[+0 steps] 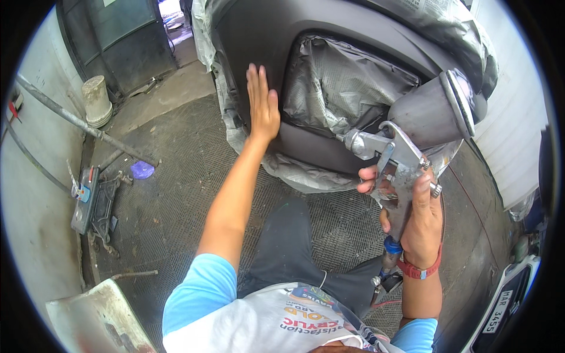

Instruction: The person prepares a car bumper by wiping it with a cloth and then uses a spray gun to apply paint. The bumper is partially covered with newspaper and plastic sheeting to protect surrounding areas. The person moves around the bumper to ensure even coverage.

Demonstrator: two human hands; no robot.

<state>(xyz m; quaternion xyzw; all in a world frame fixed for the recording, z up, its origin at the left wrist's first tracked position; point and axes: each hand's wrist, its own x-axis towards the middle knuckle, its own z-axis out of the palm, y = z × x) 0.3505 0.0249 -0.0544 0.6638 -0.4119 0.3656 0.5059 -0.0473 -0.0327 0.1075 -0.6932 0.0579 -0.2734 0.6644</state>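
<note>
My left hand (263,109) is held out flat, fingers straight and together, over or against a dark grey car body panel (253,38); whether the palm touches it I cannot tell. My right hand (421,220) grips a metal paint spray gun (402,166) by its handle, fingers by the trigger. A grey paint cup (426,112) sits on top of the gun, whose nozzle points left toward the panel. An air hose fitting (391,250) with a blue ring joins the handle's base. Silvery masking sheet (329,76) fills the panel's recessed opening.
More masking sheet (312,176) hangs around the panel's lower edge. At the left are a metal pole (88,120), a white bucket (97,101) and a low bench (91,200) with small items. A pale panel (97,317) stands lower left, a plated car part (506,303) lower right.
</note>
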